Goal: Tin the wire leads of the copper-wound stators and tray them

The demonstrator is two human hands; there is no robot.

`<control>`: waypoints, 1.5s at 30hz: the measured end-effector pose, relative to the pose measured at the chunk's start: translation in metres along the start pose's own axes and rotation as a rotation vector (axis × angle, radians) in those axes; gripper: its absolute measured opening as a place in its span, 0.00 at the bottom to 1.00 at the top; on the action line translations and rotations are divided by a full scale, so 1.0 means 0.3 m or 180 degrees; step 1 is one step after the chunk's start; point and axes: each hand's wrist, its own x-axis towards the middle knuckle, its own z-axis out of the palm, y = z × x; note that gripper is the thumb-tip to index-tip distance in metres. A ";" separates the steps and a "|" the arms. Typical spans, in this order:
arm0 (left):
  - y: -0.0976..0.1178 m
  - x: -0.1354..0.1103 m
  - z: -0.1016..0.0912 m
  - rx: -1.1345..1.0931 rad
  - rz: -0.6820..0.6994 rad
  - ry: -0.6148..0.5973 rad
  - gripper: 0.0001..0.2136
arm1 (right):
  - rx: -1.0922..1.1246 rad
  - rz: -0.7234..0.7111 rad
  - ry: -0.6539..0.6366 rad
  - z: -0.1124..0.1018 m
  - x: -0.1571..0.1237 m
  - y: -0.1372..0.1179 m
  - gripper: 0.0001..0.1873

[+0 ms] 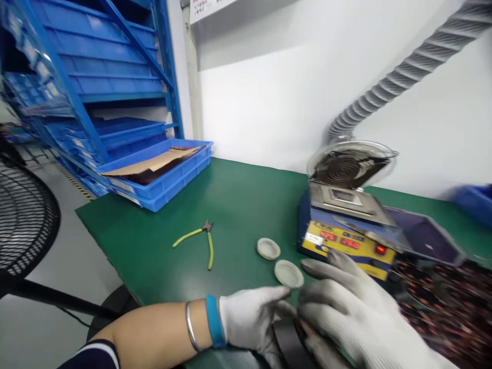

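My left hand, in a white glove with grey fingertips, is closed on a black round part at the bottom of the view. Beside it is my right hand, also gloved and blurred. Its lower fingers and thumb close in against the black part's right side, while the upper fingers stand apart. What lies between them is hidden. Just beyond the hands, two small pale round dishes rest on the green tabletop. Cutting pliers with yellow-green handles lie with their handles spread, further left.
A blue and yellow heating unit with red digits stands behind my right hand, beneath a ribbed grey hose. Copper-coloured coils are heaped at right by a dark bin. Blue trays sit back left; a black fan stands left.
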 end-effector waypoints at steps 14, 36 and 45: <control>-0.019 -0.053 0.052 0.0501 0.1187 0.1096 0.22 | 0.1014 0.2573 -0.0249 0.036 -0.004 0.017 0.06; 0.031 -0.080 0.027 0.0528 -0.0460 0.0307 0.22 | 0.3601 0.2929 0.1743 0.157 -0.025 0.011 0.12; 0.015 -0.068 -0.006 0.0342 -0.0493 -0.0363 0.24 | 0.3129 0.2773 -0.0383 0.060 -0.044 0.015 0.14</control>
